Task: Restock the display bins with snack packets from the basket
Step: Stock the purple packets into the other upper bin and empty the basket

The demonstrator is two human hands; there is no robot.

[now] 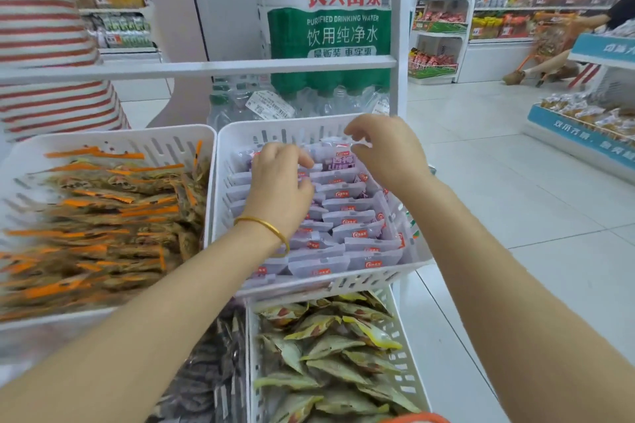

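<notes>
A white slotted display bin (pixel 347 280) in the middle holds rows of pale purple snack packets (pixel 350 216) standing on edge. My left hand (pixel 280 182), with a gold bangle at the wrist, reaches into the bin's far left part, fingers curled down onto the packets there. My right hand (pixel 385 151) hovers over the bin's far right corner with fingers loosely curled; nothing shows in its grip. An orange rim (pixel 412 418) peeks in at the bottom edge, perhaps the basket.
A white bin of orange-and-brown packets (pixel 103 216) stands to the left. Below sit a bin of yellow-green packets (pixel 330 350) and dark packets (pixel 209 388). Bottled water packs (pixel 330 27) stand behind. A person in a striped top (pixel 44 27) is at far left. Tiled aisle floor lies to the right.
</notes>
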